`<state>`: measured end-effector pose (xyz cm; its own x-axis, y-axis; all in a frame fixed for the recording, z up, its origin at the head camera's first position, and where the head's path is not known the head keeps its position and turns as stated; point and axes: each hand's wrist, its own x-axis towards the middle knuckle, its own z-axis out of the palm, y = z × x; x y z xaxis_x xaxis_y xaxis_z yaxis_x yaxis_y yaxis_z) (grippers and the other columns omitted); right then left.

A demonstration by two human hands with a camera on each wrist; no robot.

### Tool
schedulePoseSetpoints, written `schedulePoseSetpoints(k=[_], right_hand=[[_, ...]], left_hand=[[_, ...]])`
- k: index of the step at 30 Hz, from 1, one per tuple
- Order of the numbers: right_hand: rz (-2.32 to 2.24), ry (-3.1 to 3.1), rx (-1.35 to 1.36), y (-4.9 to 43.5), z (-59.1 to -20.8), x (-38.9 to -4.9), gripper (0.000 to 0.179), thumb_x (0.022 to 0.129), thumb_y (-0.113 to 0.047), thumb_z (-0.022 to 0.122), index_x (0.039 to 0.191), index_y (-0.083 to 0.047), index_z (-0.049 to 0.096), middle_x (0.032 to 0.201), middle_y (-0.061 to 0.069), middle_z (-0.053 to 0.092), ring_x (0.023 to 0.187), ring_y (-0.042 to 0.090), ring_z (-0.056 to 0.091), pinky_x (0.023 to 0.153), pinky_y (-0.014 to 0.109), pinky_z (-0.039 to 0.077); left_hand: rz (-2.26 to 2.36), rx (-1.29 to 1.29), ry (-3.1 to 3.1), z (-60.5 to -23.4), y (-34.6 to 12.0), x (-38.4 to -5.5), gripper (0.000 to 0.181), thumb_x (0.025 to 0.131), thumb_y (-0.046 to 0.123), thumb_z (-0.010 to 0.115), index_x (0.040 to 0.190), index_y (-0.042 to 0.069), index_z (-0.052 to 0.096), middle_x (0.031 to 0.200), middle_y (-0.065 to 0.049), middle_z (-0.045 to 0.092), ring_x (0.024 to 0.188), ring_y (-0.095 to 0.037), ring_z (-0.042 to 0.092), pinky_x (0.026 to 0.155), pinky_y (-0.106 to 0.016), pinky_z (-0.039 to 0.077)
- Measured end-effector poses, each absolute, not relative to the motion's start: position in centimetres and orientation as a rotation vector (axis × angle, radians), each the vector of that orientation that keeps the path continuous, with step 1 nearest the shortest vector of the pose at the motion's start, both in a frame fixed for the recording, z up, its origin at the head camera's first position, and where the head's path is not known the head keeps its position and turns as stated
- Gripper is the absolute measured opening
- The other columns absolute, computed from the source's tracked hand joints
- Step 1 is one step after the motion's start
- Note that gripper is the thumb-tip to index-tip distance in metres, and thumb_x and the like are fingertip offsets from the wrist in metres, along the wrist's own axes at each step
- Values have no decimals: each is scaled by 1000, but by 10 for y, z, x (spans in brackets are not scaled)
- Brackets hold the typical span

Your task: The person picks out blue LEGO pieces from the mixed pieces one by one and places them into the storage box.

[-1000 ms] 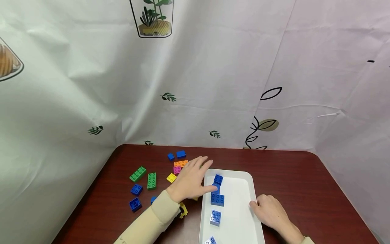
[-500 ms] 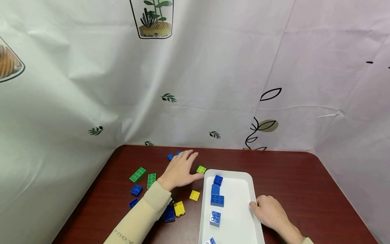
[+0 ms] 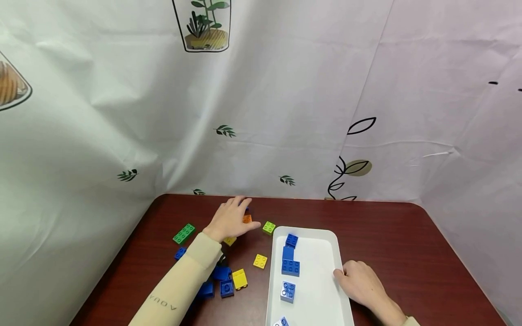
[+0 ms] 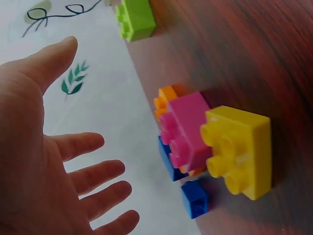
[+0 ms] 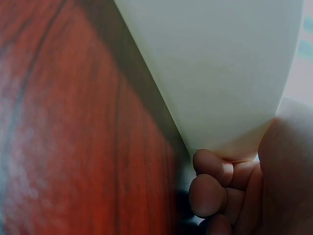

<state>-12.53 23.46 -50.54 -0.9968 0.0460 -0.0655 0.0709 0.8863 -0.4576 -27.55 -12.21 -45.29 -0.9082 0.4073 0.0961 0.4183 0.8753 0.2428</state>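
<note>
My left hand hovers over the back left of the table with fingers spread and nothing in its grasp. In the left wrist view, a pink brick, a yellow brick and a small blue brick lie beyond its fingertips, apart from them. Part of an orange brick shows beside the hand in the head view. My right hand grips the right edge of a white tray, its curled fingers against the tray's side. Several blue bricks line the tray's left part.
A lime brick lies by the tray's back left corner, and a yellow brick left of the tray. A yellow wheeled block, a blue block and a green brick are farther left. A patterned cloth hangs behind the table.
My left hand has moved left and slightly back, away from the tray, uncovering the lime and yellow bricks. The right hand and the tray have stayed in place.
</note>
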Motion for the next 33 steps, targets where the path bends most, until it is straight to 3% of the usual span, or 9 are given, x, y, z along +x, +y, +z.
schedulePoseSetpoints(k=[9, 18, 25, 28, 33], right_hand=[[-731, 2999, 92, 234, -506, -125, 45, 91, -20, 60, 52, -18, 37, 50, -6, 31, 53, 11, 29, 50, 26, 27], [-722, 3005, 95, 234, -505, -124, 45, 91, -20, 61, 52, -18, 38, 51, -6, 33, 52, 11, 30, 50, 27, 28], [-710, 3008, 94, 235, -506, -123, 46, 93, -22, 61, 53, -18, 39, 51, -6, 34, 52, 11, 31, 50, 27, 29], [-711, 3015, 90, 235, -506, -123, 46, 93, -22, 61, 52, -18, 39, 51, -6, 34, 52, 12, 32, 50, 28, 29], [-712, 3019, 85, 234, -505, -123, 46, 93, -22, 62, 52, -18, 40, 51, -5, 34, 52, 12, 33, 50, 28, 29]], left_hand=[[-344, -642, -3111, -462, -131, -287, 84, 90, 62, 68, 152, 8, 50, 156, -19, 47, 140, -43, 47, 115, -63, 39], [-305, -622, -3250, -465, -135, -292, 81, 91, 62, 66, 156, 16, 48, 164, -19, 38, 149, -44, 38, 119, -64, 33], [-268, -592, -3244, -466, -137, -292, 81, 91, 64, 65, 153, 15, 51, 160, -20, 43, 143, -45, 44, 117, -63, 36], [-243, -589, -3212, -467, -139, -292, 72, 95, 60, 62, 150, 14, 54, 155, -20, 48, 137, -44, 49, 114, -62, 40], [-187, -545, -3175, -466, -143, -293, 44, 103, 38, 58, 141, 16, 61, 146, -21, 53, 127, -41, 55, 109, -59, 46]])
